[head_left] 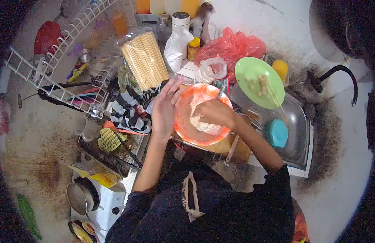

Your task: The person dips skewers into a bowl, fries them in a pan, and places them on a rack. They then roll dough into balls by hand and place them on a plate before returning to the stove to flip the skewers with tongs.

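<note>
An orange and white bowl (180, 128) stands in front of me, with a pale, sticky-looking dough (200, 124) inside. My right hand (214, 113) reaches into it from the right, fingers curled down and pressed together at the dough; the fingertips are partly hidden. At the bowl's left rim, my left hand (164, 109) is raised with its palm turned up and its fingers stretched out, holding nothing. Small pale balls (263, 83) and thin skewers (276, 101) lie on a green plate (246, 67) to the right.
The plate rests over the edge of a metal sink (295, 133), which holds a turquoise container (277, 133) under a black faucet (339, 73). Behind the bowl are a pack of bamboo skewers (145, 60), a white flask (180, 24) and a red plastic bag (236, 44). A stove (110, 206) stands lower left.
</note>
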A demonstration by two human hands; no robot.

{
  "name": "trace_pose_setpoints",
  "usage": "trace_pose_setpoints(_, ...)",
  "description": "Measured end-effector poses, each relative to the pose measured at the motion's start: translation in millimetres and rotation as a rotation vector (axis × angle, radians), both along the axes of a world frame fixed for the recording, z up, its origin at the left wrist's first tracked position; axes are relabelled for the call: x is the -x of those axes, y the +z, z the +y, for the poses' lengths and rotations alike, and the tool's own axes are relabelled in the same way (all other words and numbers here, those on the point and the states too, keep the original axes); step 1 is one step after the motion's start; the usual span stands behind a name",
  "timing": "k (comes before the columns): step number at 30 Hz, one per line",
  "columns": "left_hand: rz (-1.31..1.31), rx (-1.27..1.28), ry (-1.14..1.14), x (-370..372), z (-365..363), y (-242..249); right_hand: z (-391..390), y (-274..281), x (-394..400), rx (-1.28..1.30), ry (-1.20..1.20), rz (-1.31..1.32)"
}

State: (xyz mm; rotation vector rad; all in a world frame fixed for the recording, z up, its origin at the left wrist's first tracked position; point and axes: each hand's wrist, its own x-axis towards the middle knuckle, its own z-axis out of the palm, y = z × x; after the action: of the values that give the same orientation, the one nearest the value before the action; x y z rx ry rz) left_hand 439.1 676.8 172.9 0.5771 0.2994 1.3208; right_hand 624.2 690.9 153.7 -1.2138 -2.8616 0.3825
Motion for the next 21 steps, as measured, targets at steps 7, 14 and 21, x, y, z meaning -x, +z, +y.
trace_pose_setpoints(7, 1.364, -0.865, 0.338, -6.9, -0.1, 10.0, 0.2, -1.0, -9.6, -0.008, -0.052, 0.161)
trace_pose_setpoints(14, 1.38, -0.875, 0.008, -25.3, 7.0, 5.1, -6.0, 7.7, -16.3, -0.045, -0.147, 0.283)
trace_pose_setpoints(21, 1.491, -0.871, -0.043, -30.8, 19.4, -15.1, -11.5, 15.4, -22.5, 0.108, -0.256, 0.518)
